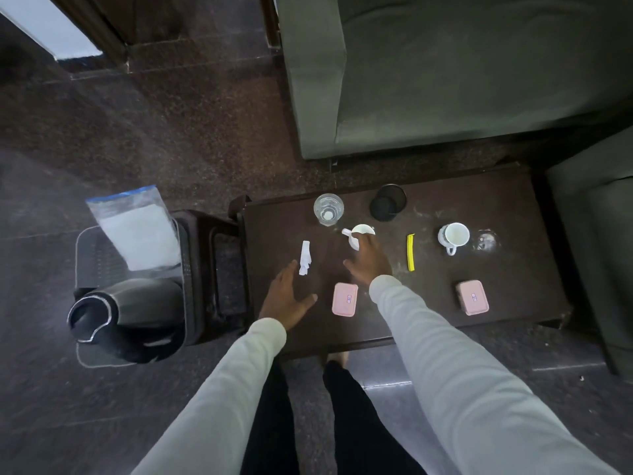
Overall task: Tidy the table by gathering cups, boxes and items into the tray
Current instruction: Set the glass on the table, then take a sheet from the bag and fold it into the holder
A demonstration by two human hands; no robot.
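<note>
The right hand (pixel 368 260) reaches over the middle of the bench (pixel 513 200), its fingers on a white cup (pixel 359 234); how far they curl round it I cannot tell. The left hand (pixel 287 299) hovers open, fingers spread, just beside a crumpled tissue (pixel 305 258). A pink box (pixel 345 299) lies between the two wrists, a second pink box (pixel 472 297) near the bench's right end. Farther back stand a glass (pixel 328 209), a black cup (pixel 388 202) and another white cup (pixel 452 236), with a yellow strip (pixel 410 252) between the white cups. The tray (pixel 89 255) sits left of the bench, holding a kettle (pixel 126 320) and a plastic bag (pixel 137 231).
</note>
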